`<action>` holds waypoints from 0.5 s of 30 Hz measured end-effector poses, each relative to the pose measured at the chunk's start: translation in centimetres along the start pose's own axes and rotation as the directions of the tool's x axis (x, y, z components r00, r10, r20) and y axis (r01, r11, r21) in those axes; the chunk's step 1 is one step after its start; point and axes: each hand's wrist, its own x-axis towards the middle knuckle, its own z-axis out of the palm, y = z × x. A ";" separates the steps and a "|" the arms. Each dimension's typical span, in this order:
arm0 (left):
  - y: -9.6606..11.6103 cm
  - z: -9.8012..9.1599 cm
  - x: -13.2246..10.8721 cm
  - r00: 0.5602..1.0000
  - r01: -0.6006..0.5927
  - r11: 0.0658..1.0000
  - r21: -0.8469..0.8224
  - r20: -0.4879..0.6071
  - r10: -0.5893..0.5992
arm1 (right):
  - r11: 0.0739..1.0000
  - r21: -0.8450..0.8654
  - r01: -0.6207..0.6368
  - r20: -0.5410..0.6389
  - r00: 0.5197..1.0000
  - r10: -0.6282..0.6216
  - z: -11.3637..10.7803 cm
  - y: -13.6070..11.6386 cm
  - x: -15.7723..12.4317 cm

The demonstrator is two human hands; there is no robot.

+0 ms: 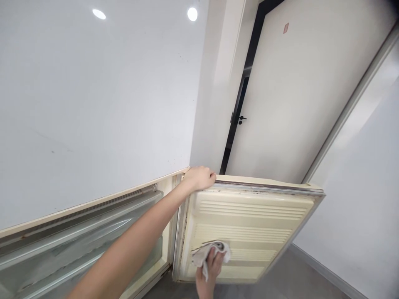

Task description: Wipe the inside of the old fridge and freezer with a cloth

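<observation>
A cream fridge door (243, 243) with ribbed inner panels stands swung out from the cabinet. My left hand (201, 177) is closed over its top edge near the hinge side, the arm crossing in front of the cabinet opening. Lower on the inner panel, my right hand (210, 265) grips a crumpled whitish cloth (210, 254), which lies against the ribbed surface. Dark marks run along the door's seal (255, 190). My right fingertips are partly covered by the cloth's folds.
The open cabinet (93, 245) with frosty, glassy-looking fronts fills the lower left. A pale wall (93, 104) rises behind it. Beyond the fridge door are a white room door (299, 91) with a black handle (242, 119), a right-hand wall (361, 199) and grey floor (293, 278).
</observation>
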 end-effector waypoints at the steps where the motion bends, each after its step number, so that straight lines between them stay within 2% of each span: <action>1: 0.0 0.0 0.0 1.000 0.001 1.000 0.002 -0.002 -0.001 | 0.997 -0.014 0.070 0.030 0.997 -0.070 0.5 -1.2 -1.0; 4: 0.0 0.1 0.0 1.000 0.001 1.000 0.006 -0.008 -0.001 | 0.979 -0.057 0.197 0.096 0.977 -0.191 1.8 -3.7 -2.8; 7: 0.0 0.1 -0.1 1.000 -0.005 1.000 0.003 -0.012 0.005 | 0.965 -0.103 0.243 0.120 0.966 -0.230 2.8 -4.7 -3.6; 12: 0.1 -0.1 -0.2 1.000 -0.016 1.000 0.001 -0.012 0.016 | 0.940 -0.170 0.296 0.131 0.952 -0.276 3.0 -3.2 -4.0; 15: 0.1 -0.2 -0.3 1.000 -0.020 1.000 0.002 -0.006 0.020 | 0.967 -0.187 0.173 0.106 0.982 -0.155 2.3 -1.0 -3.6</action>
